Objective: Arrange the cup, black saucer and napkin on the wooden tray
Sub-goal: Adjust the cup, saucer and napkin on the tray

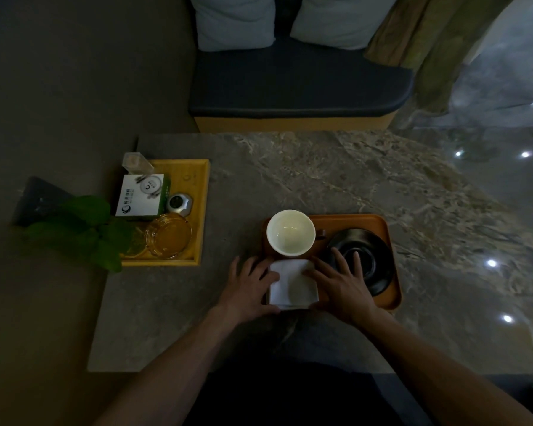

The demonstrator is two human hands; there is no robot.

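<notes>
With the white ceramic cup (290,233) at the far left corner of the brown wooden tray (382,224) and the round black saucer (368,256) on its right half, the left hand (246,285) and right hand (340,282), fingers straight, press the folded white napkin (293,285) at the near left corner, and should square it to the tray edge without nudging the cup.

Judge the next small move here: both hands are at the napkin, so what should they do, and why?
Probably nudge the napkin fully onto the wooden tray and square it. Its near edge seems to hang over the tray's front rim, and the left hand and right hand already rest flat on its two sides. The cup and black saucer already sit on the tray.
</notes>
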